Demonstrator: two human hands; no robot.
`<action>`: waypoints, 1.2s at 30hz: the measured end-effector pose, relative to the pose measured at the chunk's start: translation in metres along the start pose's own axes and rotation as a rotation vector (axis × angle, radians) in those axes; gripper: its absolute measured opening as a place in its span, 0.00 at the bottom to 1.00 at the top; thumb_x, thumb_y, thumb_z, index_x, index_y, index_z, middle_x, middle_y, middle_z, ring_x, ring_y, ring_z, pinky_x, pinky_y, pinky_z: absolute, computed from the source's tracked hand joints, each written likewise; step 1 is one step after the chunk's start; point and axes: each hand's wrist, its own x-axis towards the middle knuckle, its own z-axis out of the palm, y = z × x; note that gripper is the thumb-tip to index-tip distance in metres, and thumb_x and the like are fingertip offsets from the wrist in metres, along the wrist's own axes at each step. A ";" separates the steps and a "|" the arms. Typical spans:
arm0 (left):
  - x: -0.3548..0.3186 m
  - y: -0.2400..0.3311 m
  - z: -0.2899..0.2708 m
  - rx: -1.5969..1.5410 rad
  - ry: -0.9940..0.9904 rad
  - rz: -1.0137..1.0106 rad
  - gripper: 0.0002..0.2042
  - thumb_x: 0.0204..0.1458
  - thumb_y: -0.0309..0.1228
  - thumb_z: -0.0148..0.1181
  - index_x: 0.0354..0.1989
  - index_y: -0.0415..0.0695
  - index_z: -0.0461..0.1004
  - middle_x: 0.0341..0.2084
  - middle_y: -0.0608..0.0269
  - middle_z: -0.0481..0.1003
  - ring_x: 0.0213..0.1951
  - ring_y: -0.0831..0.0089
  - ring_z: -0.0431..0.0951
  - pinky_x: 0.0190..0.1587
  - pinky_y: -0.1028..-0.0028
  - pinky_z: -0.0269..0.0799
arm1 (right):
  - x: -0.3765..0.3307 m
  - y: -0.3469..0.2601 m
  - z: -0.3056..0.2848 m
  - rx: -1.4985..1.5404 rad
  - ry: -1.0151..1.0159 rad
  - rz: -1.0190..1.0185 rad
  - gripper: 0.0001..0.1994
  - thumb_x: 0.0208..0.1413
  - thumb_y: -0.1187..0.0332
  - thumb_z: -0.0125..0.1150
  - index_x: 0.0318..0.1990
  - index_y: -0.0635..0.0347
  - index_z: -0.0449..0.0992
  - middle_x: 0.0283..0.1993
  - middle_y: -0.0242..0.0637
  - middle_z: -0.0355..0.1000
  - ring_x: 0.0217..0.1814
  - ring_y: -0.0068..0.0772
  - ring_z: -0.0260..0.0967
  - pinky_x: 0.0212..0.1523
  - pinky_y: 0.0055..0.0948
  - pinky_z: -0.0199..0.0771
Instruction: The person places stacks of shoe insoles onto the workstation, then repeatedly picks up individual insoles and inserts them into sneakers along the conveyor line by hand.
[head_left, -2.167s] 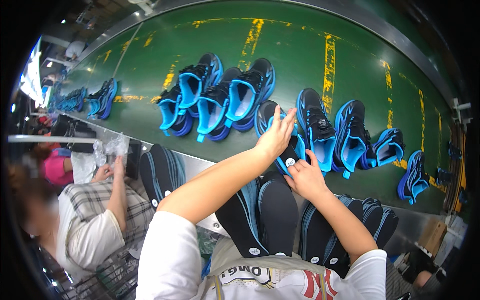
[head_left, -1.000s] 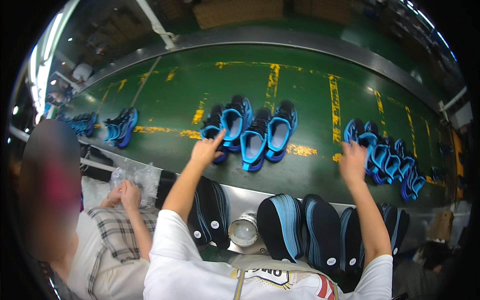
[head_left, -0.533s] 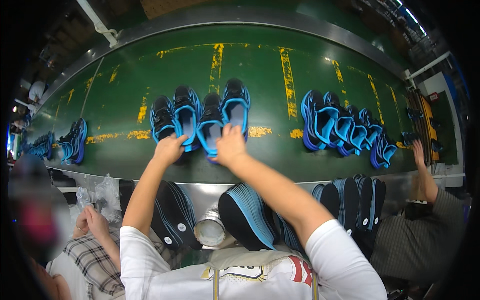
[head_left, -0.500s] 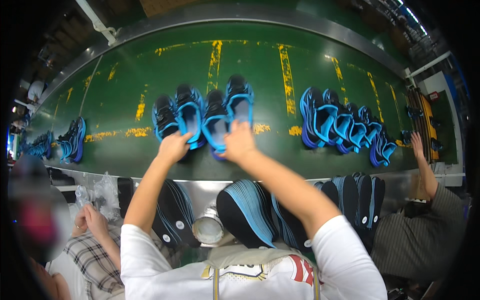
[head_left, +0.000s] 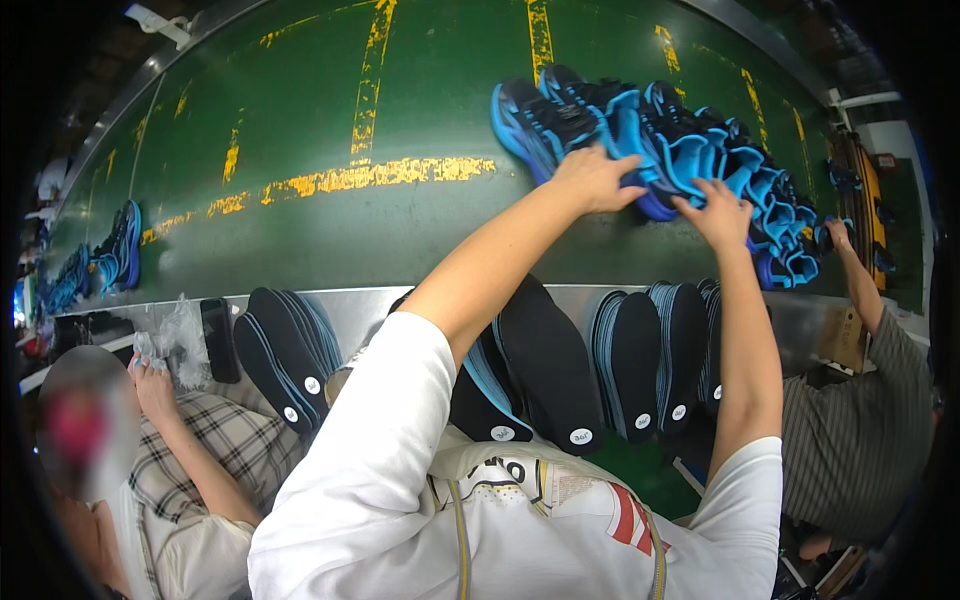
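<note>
Both of my hands are at a row of black-and-blue sneakers (head_left: 620, 120) on the green table, right of centre. My left hand (head_left: 598, 180) lies over the heel of the leftmost sneaker, fingers curved round it and thumb pointing right; the hand hides that heel. Close by, my right hand (head_left: 718, 212) grips at the heel of a sneaker farther along the row, with thumb and fingers bent over its light-blue edge. The sneakers stand side by side, toes toward the far side. Several more sneakers (head_left: 780, 210) continue the row to the right, packed closely.
Stacked black-and-blue insoles (head_left: 545, 350) stand along the table's near edge, in front of my body. More sneakers (head_left: 122, 245) sit at the far left. A co-worker's hand (head_left: 152, 385) is at the left; another person's hand (head_left: 838, 235) reaches sneakers at the right.
My hands have moved right with the sneakers from the middle of the table, which now stand against the row. The view has shifted. The right-hand person's hand has come down to the sneakers.
</note>
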 end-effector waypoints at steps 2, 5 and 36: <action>0.015 0.006 -0.011 -0.162 0.270 0.349 0.19 0.45 0.47 0.51 0.40 0.50 0.72 0.32 0.59 0.73 0.39 0.59 0.71 0.39 0.65 0.68 | -0.009 0.016 0.012 -0.146 0.341 0.011 0.28 0.40 0.53 0.59 0.51 0.51 0.64 0.55 0.45 0.58 0.55 0.41 0.57 0.52 0.43 0.50; -0.005 0.020 -0.105 -0.328 0.255 0.142 0.17 0.48 0.46 0.50 0.41 0.48 0.73 0.33 0.59 0.74 0.36 0.66 0.72 0.41 0.72 0.66 | -0.051 -0.029 -0.019 0.491 0.436 -0.228 0.28 0.42 0.62 0.59 0.53 0.58 0.60 0.57 0.51 0.54 0.57 0.48 0.54 0.53 0.44 0.50; -0.099 -0.058 -0.135 -0.258 -0.612 -0.589 0.31 0.45 0.59 0.44 0.43 0.41 0.70 0.45 0.44 0.66 0.50 0.54 0.64 0.51 0.66 0.60 | -0.205 -0.063 -0.121 0.960 0.017 -0.533 0.16 0.43 0.70 0.59 0.42 0.63 0.71 0.45 0.52 0.64 0.38 0.43 0.65 0.38 0.33 0.67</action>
